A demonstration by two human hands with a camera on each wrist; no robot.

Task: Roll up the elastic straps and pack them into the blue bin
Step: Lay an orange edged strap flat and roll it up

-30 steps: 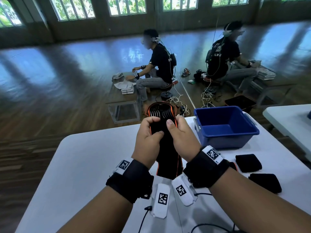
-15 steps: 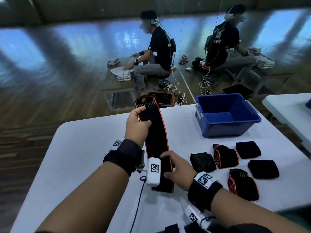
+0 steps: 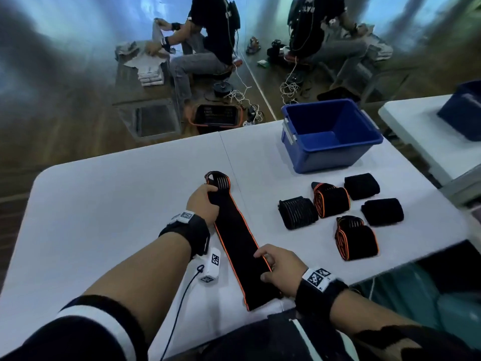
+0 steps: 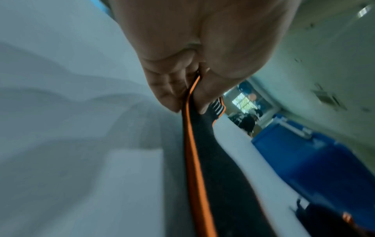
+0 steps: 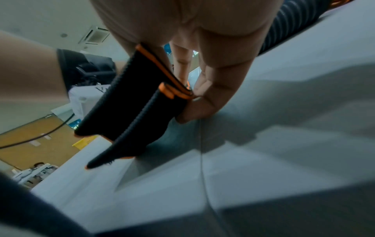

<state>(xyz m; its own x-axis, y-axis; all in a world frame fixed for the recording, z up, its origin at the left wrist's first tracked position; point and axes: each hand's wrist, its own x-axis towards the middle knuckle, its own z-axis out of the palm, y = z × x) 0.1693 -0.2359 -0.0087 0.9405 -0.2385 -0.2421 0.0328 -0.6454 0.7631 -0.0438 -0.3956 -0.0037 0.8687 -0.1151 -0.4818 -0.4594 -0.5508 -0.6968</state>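
Observation:
A long black elastic strap (image 3: 239, 238) with orange edging lies stretched along the white table (image 3: 104, 204). My left hand (image 3: 204, 201) grips its far end just below the looped tip; in the left wrist view the fingers (image 4: 168, 89) pinch the orange edge of the strap (image 4: 205, 160). My right hand (image 3: 276, 267) pinches the strap near its near end, whose doubled edge (image 5: 142, 104) shows between thumb and fingers in the right wrist view. The blue bin (image 3: 330, 134) stands empty at the far right. Several rolled straps (image 3: 330, 201) lie in front of it.
A white tagged device (image 3: 212, 264) with a black cable lies by my left wrist. A second white table (image 3: 429, 136) with a dark blue box stands to the right. Beyond the far edge, a person sits folding cloth on the wooden floor beside a mirror.
The strap came down from held upright in front of me to flat on the table. My right hand slid toward the near end. The view tilted down.

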